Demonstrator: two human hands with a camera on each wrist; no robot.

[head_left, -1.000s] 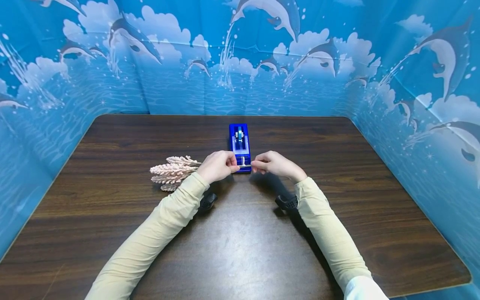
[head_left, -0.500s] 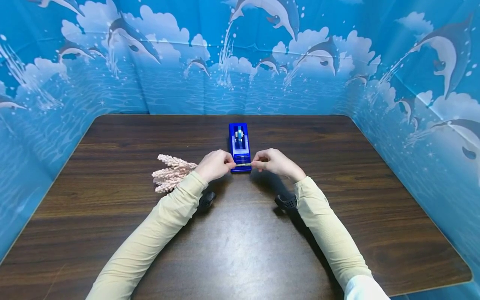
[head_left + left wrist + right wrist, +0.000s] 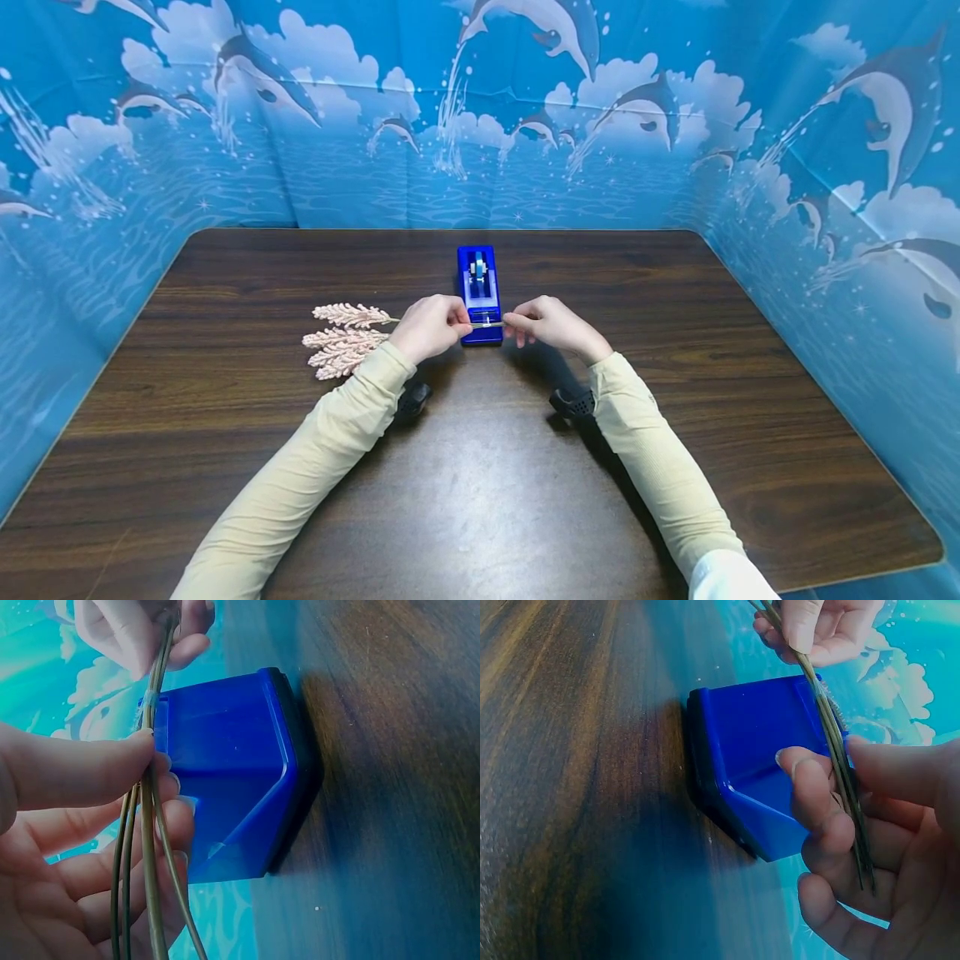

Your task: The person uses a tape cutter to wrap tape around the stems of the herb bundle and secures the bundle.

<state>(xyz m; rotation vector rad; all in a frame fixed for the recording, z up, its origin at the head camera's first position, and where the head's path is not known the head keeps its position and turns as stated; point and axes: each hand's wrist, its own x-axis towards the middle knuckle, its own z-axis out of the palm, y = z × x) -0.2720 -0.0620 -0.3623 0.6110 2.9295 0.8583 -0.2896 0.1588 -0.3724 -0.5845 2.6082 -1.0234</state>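
Several thin stems (image 3: pixel 487 324) with pale pink, feathery flower heads (image 3: pixel 345 342) lie across the front of a blue tape dispenser (image 3: pixel 480 287). My left hand (image 3: pixel 433 327) pinches the bunch between thumb and fingers, the heads fanning out to its left. Toward the cut ends, my right hand (image 3: pixel 553 327) pinches the same stems (image 3: pixel 840 765) between thumb and fingers. Between the two hands a clear bit of tape (image 3: pixel 151 700) sits on the stems, close to the dispenser's toothed edge (image 3: pixel 836 709). In the left wrist view the stems spread apart below the left thumb.
The dark wooden table (image 3: pixel 480 500) carries the dispenser near its far side. A black wrist device (image 3: pixel 412 400) shows under the left forearm, another black device (image 3: pixel 573 405) by the right. A blue dolphin-print curtain (image 3: pixel 480 125) stands round the back and sides.
The flower heads have turned and spread apart as the stems roll. The stems have moved slightly away from me over the dispenser front. Both hands shift only a little; the right fingers have loosened somewhat.
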